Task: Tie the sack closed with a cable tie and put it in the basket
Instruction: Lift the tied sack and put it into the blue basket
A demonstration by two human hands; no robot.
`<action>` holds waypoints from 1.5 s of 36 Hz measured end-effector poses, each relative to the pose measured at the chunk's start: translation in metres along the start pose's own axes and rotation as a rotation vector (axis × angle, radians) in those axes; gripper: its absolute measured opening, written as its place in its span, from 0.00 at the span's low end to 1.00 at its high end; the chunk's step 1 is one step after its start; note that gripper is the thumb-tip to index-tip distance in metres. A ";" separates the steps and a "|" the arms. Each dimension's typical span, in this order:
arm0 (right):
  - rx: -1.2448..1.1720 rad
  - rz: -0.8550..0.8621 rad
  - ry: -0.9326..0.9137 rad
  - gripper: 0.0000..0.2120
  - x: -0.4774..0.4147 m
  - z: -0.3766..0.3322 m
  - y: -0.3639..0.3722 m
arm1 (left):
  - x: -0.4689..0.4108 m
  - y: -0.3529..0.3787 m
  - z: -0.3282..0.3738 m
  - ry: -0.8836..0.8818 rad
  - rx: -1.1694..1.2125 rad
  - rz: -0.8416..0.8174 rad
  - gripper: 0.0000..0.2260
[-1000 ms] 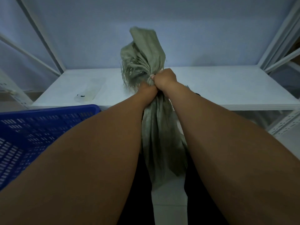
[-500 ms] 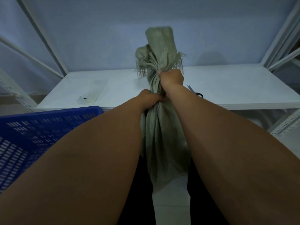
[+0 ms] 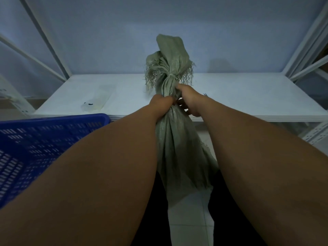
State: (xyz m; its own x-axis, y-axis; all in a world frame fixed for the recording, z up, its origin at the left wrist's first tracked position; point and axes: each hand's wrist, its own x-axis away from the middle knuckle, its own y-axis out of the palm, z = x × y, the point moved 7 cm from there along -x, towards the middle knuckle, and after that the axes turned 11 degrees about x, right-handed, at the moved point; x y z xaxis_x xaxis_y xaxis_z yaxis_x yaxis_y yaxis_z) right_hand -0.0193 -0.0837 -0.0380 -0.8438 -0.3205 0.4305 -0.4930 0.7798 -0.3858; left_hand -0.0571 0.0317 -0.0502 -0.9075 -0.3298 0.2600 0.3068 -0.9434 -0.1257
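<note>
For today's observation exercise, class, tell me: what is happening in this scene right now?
A person is holding a green woven sack upright by its gathered neck, in front of a white shelf. The left hand grips the neck tightly; the right hand is on it from the other side, fingers looser. A pale cable tie already cinches the neck just above the hands. The blue basket waits at the left, and the sack is not in it yet.
</note>
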 end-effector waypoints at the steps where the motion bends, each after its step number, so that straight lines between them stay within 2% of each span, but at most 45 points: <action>1: -0.004 0.017 0.016 0.14 0.001 -0.001 -0.001 | 0.001 0.000 0.002 -0.001 -0.002 0.005 0.17; 3: -0.005 0.039 0.038 0.09 0.000 0.000 -0.001 | 0.001 0.001 0.006 -0.002 0.005 0.008 0.20; 7: 0.080 0.025 0.022 0.13 0.001 0.003 0.002 | 0.004 0.002 0.012 0.014 0.026 0.004 0.21; 10: 0.179 -0.044 -0.003 0.15 0.006 0.004 0.006 | 0.005 0.003 0.017 0.025 0.028 0.008 0.16; 16: 0.300 -0.138 0.021 0.09 0.021 -0.010 0.000 | 0.005 0.006 0.036 0.060 0.028 0.022 0.05; 19: 0.326 -0.227 0.013 0.18 0.022 -0.005 -0.006 | 0.004 0.010 0.041 0.063 0.026 0.013 0.06; 22: 0.365 -0.271 0.025 0.18 0.022 0.005 -0.012 | 0.004 0.014 0.037 0.041 0.014 -0.006 0.15; 24: 0.433 -0.288 0.044 0.21 0.021 0.010 -0.015 | 0.004 0.013 0.036 0.034 0.010 -0.010 0.16; 27: 0.478 -0.296 0.060 0.29 0.023 0.012 -0.017 | 0.005 0.010 0.043 0.053 0.012 -0.012 0.15; 30: 0.464 -0.300 0.073 0.33 0.024 0.012 -0.017 | 0.003 0.008 0.049 0.072 -0.008 -0.046 0.19; 33: 0.428 -0.285 0.087 0.42 0.025 0.014 -0.014 | 0.002 0.010 0.051 0.079 -0.060 -0.088 0.23; 36: 0.364 -0.235 0.065 0.44 0.025 0.013 -0.012 | 0.001 0.013 0.052 0.080 -0.044 -0.118 0.23; 39: 0.377 -0.196 0.045 0.37 0.024 0.013 -0.011 | 0.001 0.018 0.053 0.116 -0.001 -0.110 0.20; 42: 0.361 -0.136 0.007 0.23 0.019 0.008 -0.015 | 0.001 0.016 0.058 0.258 0.096 -0.001 0.21; 44: 0.312 -0.044 -0.022 0.17 0.014 0.004 -0.023 | 0.000 0.017 0.062 0.326 0.136 0.060 0.21; 48: 0.300 0.100 -0.039 0.12 0.016 0.002 -0.035 | 0.000 0.033 0.064 0.403 0.131 0.043 0.19; 54: 0.377 0.193 0.013 0.15 0.011 0.018 -0.048 | -0.006 0.062 0.049 0.411 -0.097 -0.098 0.17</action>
State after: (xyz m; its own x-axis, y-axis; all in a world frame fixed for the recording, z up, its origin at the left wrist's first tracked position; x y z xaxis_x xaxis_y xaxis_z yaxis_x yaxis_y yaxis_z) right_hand -0.0088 -0.1339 -0.0297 -0.9266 -0.1793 0.3306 -0.3715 0.5731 -0.7305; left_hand -0.0182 -0.0266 -0.0127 -0.9758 -0.1797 -0.1250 0.2033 -0.9555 -0.2136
